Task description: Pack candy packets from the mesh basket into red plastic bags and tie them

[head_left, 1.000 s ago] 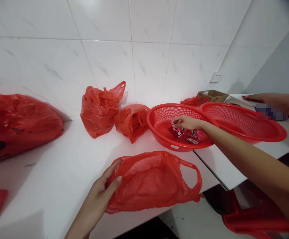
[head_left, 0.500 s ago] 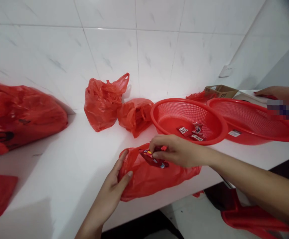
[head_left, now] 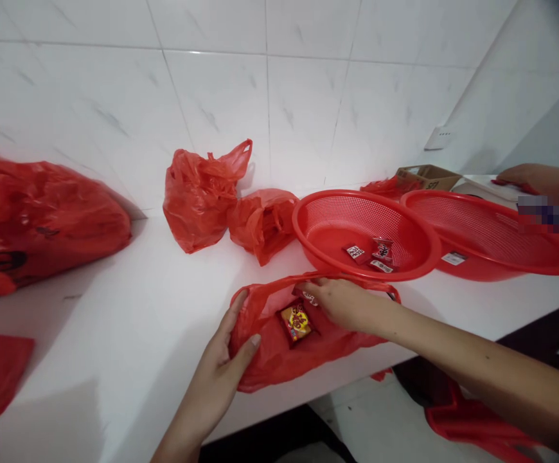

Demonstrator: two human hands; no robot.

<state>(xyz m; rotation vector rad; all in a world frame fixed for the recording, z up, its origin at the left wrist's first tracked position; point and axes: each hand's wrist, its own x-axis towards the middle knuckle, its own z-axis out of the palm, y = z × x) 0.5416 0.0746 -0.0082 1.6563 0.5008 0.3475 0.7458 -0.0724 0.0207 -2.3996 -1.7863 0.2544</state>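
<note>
A red plastic bag [head_left: 270, 370] lies on its side on the white table, its mouth toward the left. My left hand [head_left: 224, 360] grips the rim of that mouth, with the thumb at the near side and the fingers at the far side. My right hand [head_left: 344, 302] is at the bag, its fingers closed on a small red snack packet with white lettering [head_left: 310, 296], partly covered by the fingertips. Just left of these fingers, a snack packet with a yellow print [head_left: 297, 321] rests in the bag.
A red perforated basket [head_left: 366, 209] behind the bag holds 3 small red packets; a second red basket [head_left: 482, 209] stands to its right. Two bunched red bags [head_left: 197, 199] sit by the wall, a large one [head_left: 53, 218] at left. Another person's hand [head_left: 544, 177] is at far right.
My right hand has reached lower into the bag. The yellow-printed packet, earlier at its fingers, now lies in the bag, and a white-lettered packet shows at the fingertips. My left hand stays at the rim.
</note>
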